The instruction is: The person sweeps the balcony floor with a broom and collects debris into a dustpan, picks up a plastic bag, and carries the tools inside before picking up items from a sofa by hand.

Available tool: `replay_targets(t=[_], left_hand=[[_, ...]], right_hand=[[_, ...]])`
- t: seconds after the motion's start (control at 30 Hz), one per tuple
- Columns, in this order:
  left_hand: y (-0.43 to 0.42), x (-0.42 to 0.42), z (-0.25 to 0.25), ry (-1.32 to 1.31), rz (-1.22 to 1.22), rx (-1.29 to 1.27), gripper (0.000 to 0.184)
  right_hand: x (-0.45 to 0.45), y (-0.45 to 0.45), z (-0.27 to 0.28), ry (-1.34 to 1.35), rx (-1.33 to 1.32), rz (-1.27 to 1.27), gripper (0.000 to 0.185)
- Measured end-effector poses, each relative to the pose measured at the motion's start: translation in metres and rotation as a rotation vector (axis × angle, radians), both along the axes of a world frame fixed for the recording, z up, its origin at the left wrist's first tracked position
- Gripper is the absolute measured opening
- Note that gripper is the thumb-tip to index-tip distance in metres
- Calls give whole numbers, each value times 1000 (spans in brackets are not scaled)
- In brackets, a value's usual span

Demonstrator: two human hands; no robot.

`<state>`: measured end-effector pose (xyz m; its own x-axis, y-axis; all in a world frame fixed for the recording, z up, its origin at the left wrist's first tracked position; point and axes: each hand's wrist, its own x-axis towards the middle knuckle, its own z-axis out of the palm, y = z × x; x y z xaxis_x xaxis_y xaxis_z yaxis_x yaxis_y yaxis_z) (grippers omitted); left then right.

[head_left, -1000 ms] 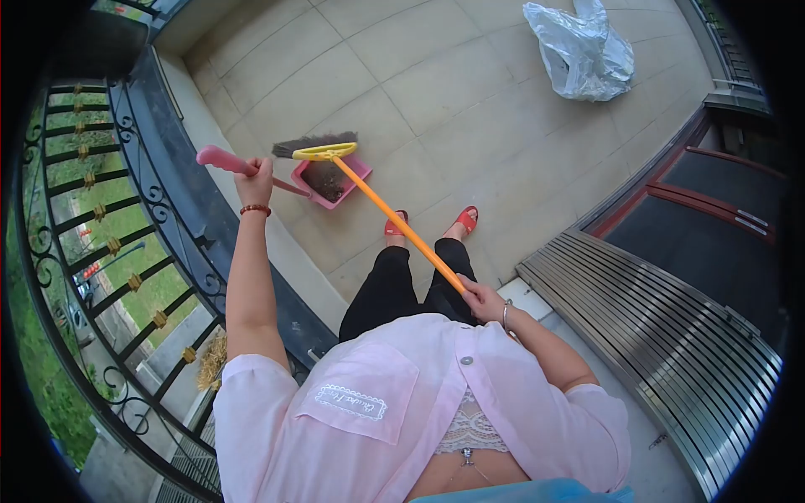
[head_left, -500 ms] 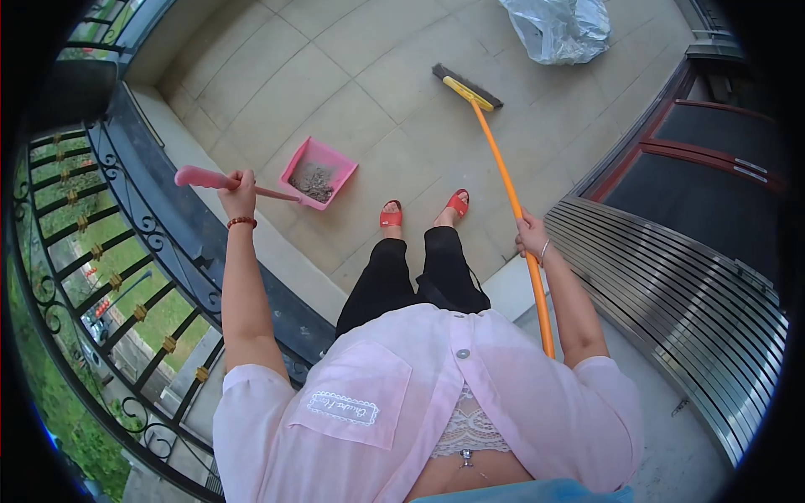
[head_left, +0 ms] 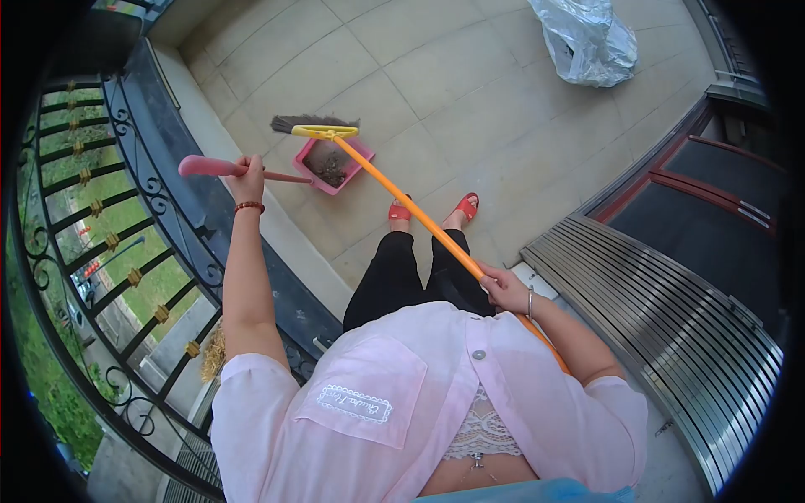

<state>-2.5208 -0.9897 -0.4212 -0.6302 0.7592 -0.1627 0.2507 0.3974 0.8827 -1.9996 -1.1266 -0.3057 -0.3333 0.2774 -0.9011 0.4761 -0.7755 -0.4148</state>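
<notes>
My left hand (head_left: 246,178) is closed around the pink handle of a dustpan (head_left: 364,164), whose pan rests on the tiled floor ahead of my feet. A pile of grey-brown debris (head_left: 329,165) lies in the pan. Wrapped round the orange pole of a broom (head_left: 428,220), my right hand (head_left: 505,289) sits near my right hip. The broom's yellow head with dark bristles is at the far edge of the dustpan and covers part of its rim. Whether the bristles touch the pan or the floor, I cannot tell.
A silvery plastic bag (head_left: 591,46) stands on the floor at the upper right. A black iron railing (head_left: 117,243) runs along the left, beside a low ledge. On the right are a slatted metal panel (head_left: 637,335) and a dark red-framed door (head_left: 696,184).
The broom head has swung left across the floor from the upper right to the dustpan. My right hand has moved left and down with the pole. The left hand still holds the dustpan.
</notes>
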Motion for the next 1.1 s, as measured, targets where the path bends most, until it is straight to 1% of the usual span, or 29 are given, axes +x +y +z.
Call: replay_targets(t=[0.07, 0.13, 0.23, 0.3, 0.33, 0.4, 0.47, 0.5, 0.53, 0.57, 0.6, 0.67, 0.7, 0.73, 0.77, 0.8, 0.87, 0.93, 1.0, 1.03, 1.07, 1.1], left_hand=[[-24, -14, -2, 2, 22, -52, 26], [-53, -19, 0, -24, 52, -40, 27], [-94, -19, 5, -46, 99, -33, 27], [-116, -13, 10, -57, 178, -16, 27], [-123, -7, 13, -65, 218, 22, 27], [-136, -4, 5, -46, 257, 7, 26], [-142, 6, -6, 6, 318, 10, 25], [-145, 6, -13, 5, 331, 13, 25], [-147, 6, -21, 52, 336, -10, 25], [-148, 6, -25, 100, 342, -33, 25], [-149, 7, -24, 101, 358, -32, 25], [-154, 11, -18, 47, 399, -16, 25], [-160, 14, -14, 50, 416, -16, 25], [-167, 16, -11, 20, 423, -15, 25], [-176, 21, -9, -10, 432, -15, 25], [-186, 30, -8, -5, 453, -17, 25], [-209, 56, -7, 17, 481, -44, 25], [-233, 91, 2, -9, 557, -49, 25], [-256, 126, 7, -41, 656, -24, 25], [-265, 141, 9, -28, 673, -18, 25], [-274, 158, 10, -22, 742, -38, 24], [-284, 172, 9, -20, 808, -63, 24]], right_hand=[[-10, 35, 16, -132, 68, 132, 51], [-14, 65, -11, -188, 249, 210, 51], [-25, 107, -55, -240, 302, 231, 52], [-29, 114, -79, -248, 275, 152, 52], [-31, 107, -81, -243, 275, 166, 52], [-28, 78, -75, -197, 141, 154, 52], [-16, 45, -66, -94, 48, 148, 50], [-21, 37, -42, -170, -42, 176, 48], [-20, 33, -22, -175, -110, 207, 47], [0, 20, -27, -23, -100, 197, 48], [23, 2, -52, 161, 431, 349, 49], [38, 6, -54, 366, 961, 500, 49], [54, 16, -52, 237, 694, 566, 50], [46, 39, -33, 140, 519, 606, 51], [39, 63, -13, 36, 352, 651, 51], [19, 90, -2, -35, 276, 675, 51], [3, 130, -18, -91, 343, 750, 52], [-7, 158, -57, -128, 450, 793, 52], [-12, 171, -88, -120, 476, 815, 52], [-11, 174, -95, -128, 503, 811, 52], [-1, 173, -98, -116, 508, 825, 52], [13, 165, -100, -116, 460, 839, 51]])
